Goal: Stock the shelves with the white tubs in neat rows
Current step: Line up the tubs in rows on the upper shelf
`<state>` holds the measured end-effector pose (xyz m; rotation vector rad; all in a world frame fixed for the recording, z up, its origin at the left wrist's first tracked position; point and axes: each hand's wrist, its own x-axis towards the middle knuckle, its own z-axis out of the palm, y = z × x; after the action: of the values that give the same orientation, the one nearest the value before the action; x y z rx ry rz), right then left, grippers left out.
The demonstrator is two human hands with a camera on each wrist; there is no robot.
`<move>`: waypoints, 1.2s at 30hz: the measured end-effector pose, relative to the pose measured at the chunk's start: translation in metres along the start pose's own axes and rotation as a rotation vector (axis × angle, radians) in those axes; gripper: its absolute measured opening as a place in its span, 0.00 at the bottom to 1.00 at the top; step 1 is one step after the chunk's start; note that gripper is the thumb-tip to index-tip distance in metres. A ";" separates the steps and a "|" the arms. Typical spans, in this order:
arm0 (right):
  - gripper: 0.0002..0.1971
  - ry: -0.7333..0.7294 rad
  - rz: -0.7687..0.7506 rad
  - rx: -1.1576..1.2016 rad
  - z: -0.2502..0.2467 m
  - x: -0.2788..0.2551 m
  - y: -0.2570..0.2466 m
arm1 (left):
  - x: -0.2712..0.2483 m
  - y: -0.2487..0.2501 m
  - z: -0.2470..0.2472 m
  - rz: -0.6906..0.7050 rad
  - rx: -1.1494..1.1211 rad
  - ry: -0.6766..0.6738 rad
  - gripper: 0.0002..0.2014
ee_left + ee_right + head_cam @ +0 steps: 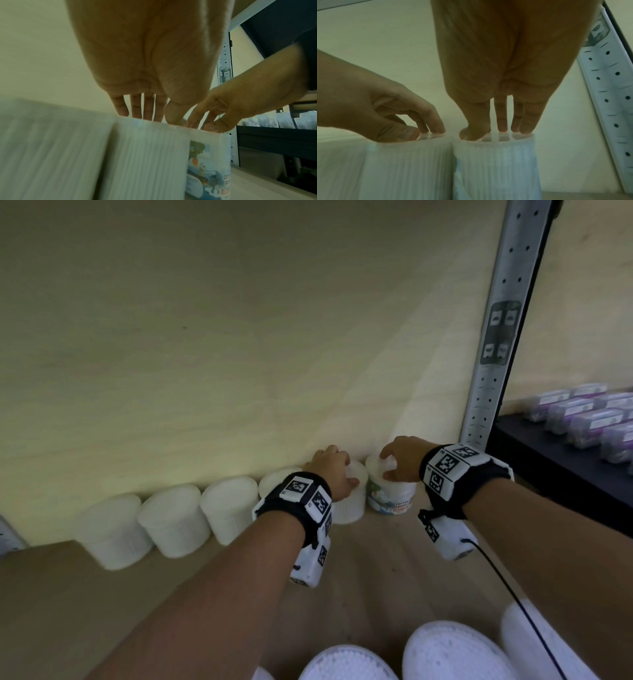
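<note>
fingers [500, 125] of right hand [404, 457] rest on top of labelled tub [390, 491], lower right centre; left hand [330, 470] tips sit on plain tub [349, 498] just beside, neither curled round. row of tubs [174, 522] runs left along shelf [376, 559] back. risk: downward push tips or skews row. fourth tub mostly hidden by left wrist; label blurry.
</note>
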<state>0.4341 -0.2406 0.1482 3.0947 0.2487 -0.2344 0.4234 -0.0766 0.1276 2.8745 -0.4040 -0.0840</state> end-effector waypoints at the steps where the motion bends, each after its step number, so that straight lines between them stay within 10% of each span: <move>1: 0.29 0.000 0.002 -0.002 0.001 0.000 0.001 | 0.000 0.000 0.000 0.001 0.000 -0.001 0.25; 27: 0.30 0.020 -0.022 -0.014 0.001 0.004 0.004 | -0.005 -0.008 -0.015 0.110 -0.107 -0.167 0.27; 36: 0.29 0.018 -0.024 0.001 0.001 0.004 0.004 | -0.005 -0.003 -0.002 -0.060 0.021 0.055 0.27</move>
<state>0.4390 -0.2443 0.1468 3.0973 0.2864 -0.2067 0.4196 -0.0717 0.1290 2.9022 -0.3096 -0.0111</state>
